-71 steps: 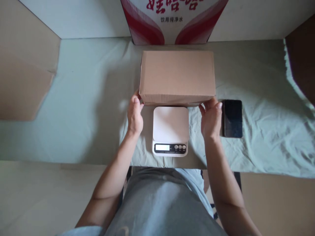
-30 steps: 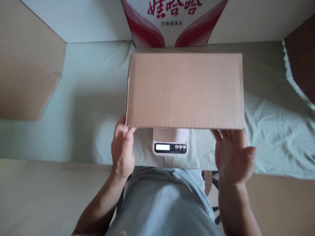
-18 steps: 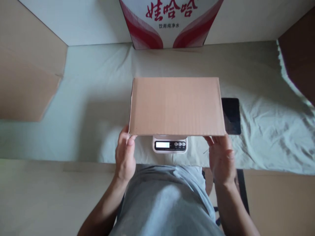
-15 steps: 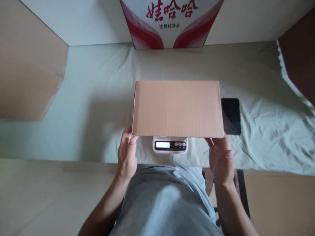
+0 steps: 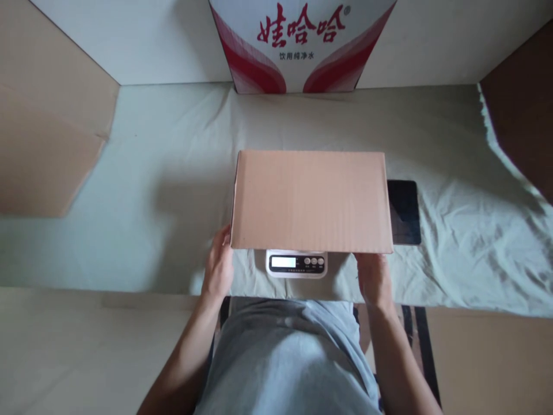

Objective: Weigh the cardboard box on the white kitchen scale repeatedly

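Observation:
A closed brown cardboard box (image 5: pixel 311 202) sits over a small white digital scale (image 5: pixel 296 271), whose lit display and buttons show past the box's near edge. My left hand (image 5: pixel 219 268) is at the box's near left corner, its fingers partly hidden along the side. Under the near right edge is my right hand (image 5: pixel 375 279), with its fingertips out of sight beneath the cardboard. Both hands appear to hold the box from its two ends. The scale's plate is hidden by the box, so I cannot tell whether the two touch.
A black phone (image 5: pixel 405 213) lies just right of the box on the pale green cloth (image 5: pixel 173 132). A red and white carton (image 5: pixel 298 69) stands at the back. Large cardboard panels rise at the left (image 5: pixel 47 132) and right (image 5: pixel 525 109).
My right hand has turned and slid left under the box's edge. The left thumb has gone from the box's front corner. The view has tilted slightly; the box stays over the scale.

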A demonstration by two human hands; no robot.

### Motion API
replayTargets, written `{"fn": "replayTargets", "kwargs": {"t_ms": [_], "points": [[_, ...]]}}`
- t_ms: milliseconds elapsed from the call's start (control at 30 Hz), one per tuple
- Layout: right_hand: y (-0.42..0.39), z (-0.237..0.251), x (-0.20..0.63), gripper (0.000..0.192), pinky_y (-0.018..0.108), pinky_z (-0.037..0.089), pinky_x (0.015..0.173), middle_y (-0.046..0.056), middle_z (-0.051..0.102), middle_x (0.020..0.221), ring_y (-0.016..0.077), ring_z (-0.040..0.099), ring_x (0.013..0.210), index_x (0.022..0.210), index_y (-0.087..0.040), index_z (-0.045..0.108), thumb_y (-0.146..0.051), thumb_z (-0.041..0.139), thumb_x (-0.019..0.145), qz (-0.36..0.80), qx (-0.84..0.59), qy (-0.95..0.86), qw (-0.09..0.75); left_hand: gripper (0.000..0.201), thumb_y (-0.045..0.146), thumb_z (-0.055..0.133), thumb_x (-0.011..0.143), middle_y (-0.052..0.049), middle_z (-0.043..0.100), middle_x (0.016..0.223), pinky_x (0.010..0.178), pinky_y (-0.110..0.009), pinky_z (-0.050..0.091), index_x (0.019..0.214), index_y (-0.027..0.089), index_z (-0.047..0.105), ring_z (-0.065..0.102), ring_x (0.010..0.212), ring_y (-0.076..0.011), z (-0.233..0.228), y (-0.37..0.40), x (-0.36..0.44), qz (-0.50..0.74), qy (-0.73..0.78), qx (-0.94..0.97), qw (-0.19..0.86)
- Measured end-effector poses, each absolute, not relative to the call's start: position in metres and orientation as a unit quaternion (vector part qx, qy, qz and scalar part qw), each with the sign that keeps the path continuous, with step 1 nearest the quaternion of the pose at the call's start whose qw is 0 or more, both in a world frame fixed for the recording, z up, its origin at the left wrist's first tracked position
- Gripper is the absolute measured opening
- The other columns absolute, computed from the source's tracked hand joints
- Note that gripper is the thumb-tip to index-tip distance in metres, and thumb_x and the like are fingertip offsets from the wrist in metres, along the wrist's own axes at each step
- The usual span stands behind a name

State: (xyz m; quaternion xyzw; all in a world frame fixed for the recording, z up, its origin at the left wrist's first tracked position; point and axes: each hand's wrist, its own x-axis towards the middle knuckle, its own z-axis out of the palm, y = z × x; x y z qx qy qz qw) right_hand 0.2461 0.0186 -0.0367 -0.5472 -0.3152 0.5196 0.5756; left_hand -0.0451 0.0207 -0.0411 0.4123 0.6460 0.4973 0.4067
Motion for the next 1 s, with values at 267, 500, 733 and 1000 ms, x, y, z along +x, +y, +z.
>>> {"fn": "replayTargets", "kwargs": {"t_ms": [267,500,733,1000], "points": [[0.016,-0.010,0.241,0.049,0.052,0.032,0.111,0.005,0.058,0.132,0.0253,0.049,0.128,0.126,-0.028,0.056,-0.051,0.040,0.086,0.434,-0.551,-0.323,0.636,0.040,0.038,0.051,0.090,-0.005,0.057,0.136,0.113,-0.037,0.036,0.127,0.026,0.056,0.050,0.130,-0.0226,0.005,0.014,-0.030,0.508,0.636,0.387,0.432],[0.024,0.010,0.226,0.049,0.049,0.034,0.109,0.006,0.062,0.124,0.0264,0.052,0.123,0.117,-0.027,0.061,-0.056,0.043,0.082,0.437,-0.523,-0.390,0.620,0.037,0.043,0.047,0.090,-0.004,0.060,0.131,0.109,-0.040,0.043,0.124,0.031,0.058,0.053,0.126,-0.0230,0.023,0.020,-0.016,0.545,0.599,0.386,0.441],[0.070,0.046,0.217,0.053,0.047,0.035,0.112,0.003,0.058,0.128,0.0267,0.047,0.130,0.118,-0.032,0.058,-0.065,0.042,0.078,0.399,-0.483,-0.452,0.635,0.037,0.045,0.051,0.087,0.000,0.056,0.134,0.106,-0.043,0.045,0.121,0.033,0.059,0.046,0.133,-0.0255,0.049,0.069,-0.011,0.655,0.468,0.425,0.415],[0.119,0.017,0.219,0.053,0.049,0.032,0.113,0.003,0.056,0.132,0.0260,0.044,0.135,0.122,-0.035,0.055,-0.064,0.042,0.079,0.425,-0.474,-0.453,0.624,0.043,0.053,0.052,0.084,-0.004,0.057,0.133,0.105,-0.047,0.043,0.120,0.030,0.057,0.042,0.136,-0.0286,0.027,0.119,-0.013,0.642,0.465,0.432,0.430]]}}
